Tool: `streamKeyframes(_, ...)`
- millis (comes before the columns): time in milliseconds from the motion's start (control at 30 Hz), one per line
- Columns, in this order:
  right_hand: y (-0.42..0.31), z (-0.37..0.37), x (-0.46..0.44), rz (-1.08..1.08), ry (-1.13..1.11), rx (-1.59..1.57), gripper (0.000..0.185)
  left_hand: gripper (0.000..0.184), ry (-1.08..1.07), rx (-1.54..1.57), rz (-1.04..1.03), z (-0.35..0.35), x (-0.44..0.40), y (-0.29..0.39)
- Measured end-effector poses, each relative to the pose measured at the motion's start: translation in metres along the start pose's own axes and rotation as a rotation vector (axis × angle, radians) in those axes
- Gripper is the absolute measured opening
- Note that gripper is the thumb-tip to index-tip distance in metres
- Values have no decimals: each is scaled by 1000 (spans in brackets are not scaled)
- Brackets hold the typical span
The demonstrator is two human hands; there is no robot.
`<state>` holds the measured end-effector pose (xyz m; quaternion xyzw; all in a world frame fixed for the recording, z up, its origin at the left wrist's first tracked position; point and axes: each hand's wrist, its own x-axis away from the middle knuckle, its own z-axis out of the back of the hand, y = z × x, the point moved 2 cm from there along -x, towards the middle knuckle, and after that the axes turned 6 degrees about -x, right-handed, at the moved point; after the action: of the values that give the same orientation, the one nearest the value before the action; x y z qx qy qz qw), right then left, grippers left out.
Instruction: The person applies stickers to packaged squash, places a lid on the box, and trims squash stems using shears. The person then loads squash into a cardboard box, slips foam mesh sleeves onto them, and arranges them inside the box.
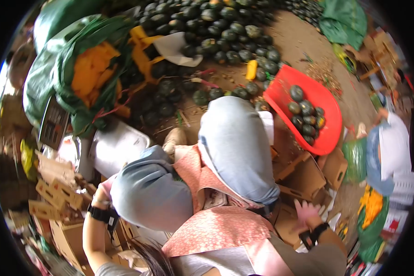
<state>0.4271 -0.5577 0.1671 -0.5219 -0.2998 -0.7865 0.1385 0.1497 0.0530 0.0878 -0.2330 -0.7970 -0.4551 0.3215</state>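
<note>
My left hand (106, 186) is beside my left knee at the left. The knee hides its fingers, so I cannot see what they do. On the right, my right hand (307, 212) is spread open and holds nothing visible. It hovers over or near an open cardboard box (303, 177) close to my hip; whether it touches the box I cannot tell. Beyond my right knee a red plastic scoop-shaped basket (329, 126) holds several small dark green squashes (303, 108). A metal scale platform (117, 145) stands just past my left knee.
A large pile of green squashes (225, 32) covers the floor ahead. Orange netting or bags (94, 69) fill an open green sack (37, 96) at upper left. Cardboard boxes (69, 237) crowd the lower left. Another person (393, 147) bends over at the far right.
</note>
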Motion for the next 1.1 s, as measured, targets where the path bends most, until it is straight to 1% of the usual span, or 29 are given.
streamKeyframes(33,14,-29,-4,-62,13,79,136,42,-19,34,0,-1,-2,-3)
streamKeyframes(67,24,-45,-3,-102,-47,106,123,42,-38,73,-3,-2,-4,-6)
streamKeyframes(133,69,-119,-48,-135,-113,-106,104,43,-77,171,-10,-3,-12,-14)
streamKeyframes(167,79,-150,-62,-73,-6,-179,95,44,-101,218,-13,-2,-16,-17)
streamKeyframes(200,91,-160,-65,-13,93,-253,85,45,-122,276,-3,-1,-21,-23)
streamKeyframes(233,89,-153,-62,-60,157,-306,77,45,-112,185,-47,-3,-21,-22)
streamKeyframes(267,70,-146,-53,-109,223,-370,70,45,-88,59,-91,-5,-19,-22)
streamKeyframes(333,47,-126,-61,-235,173,-218,57,45,-59,-95,-150,-8,-18,-17)
streamKeyframes(367,40,-116,-66,-301,155,-142,50,48,-9,-153,-145,1,-26,-28)
streamKeyframes(467,34,-101,-77,-172,258,256,33,49,-18,-137,-160,0,-29,-34)
streamKeyframes(500,32,-92,-81,-91,200,392,26,49,-25,-127,-162,-1,-31,-34)
streamKeyframes(567,46,-114,-107,-40,319,208,25,50,-37,-115,-168,-3,-34,-34)
streamKeyframes(600,42,-109,-107,-12,382,112,24,51,-42,-113,-171,-3,-35,-33)
streamKeyframes(633,43,-105,-104,27,361,57,23,51,-48,-108,-174,-3,-37,-34)
streamKeyframes(733,37,-94,-104,31,67,182,30,52,-53,-105,-176,-7,-40,-38)
streamKeyframes(767,38,-84,-104,21,40,157,30,53,-52,-104,-179,-7,-40,-38)
streamKeyframes(833,50,-50,-101,-24,82,107,31,54,-41,-96,-179,-9,-37,-40)
streamKeyframes(933,103,15,-95,-154,207,68,33,55,-10,-105,-169,-11,-33,-38)
streamKeyframes(1033,167,117,-76,-295,456,89,34,57,46,-147,-177,-12,-31,-29)
streamKeyframes(1067,185,154,-64,-332,563,110,35,57,67,-219,-182,-13,-31,-25)
streamKeyframes(1100,201,199,-50,-370,682,141,36,55,111,-382,-227,-4,-35,-31)
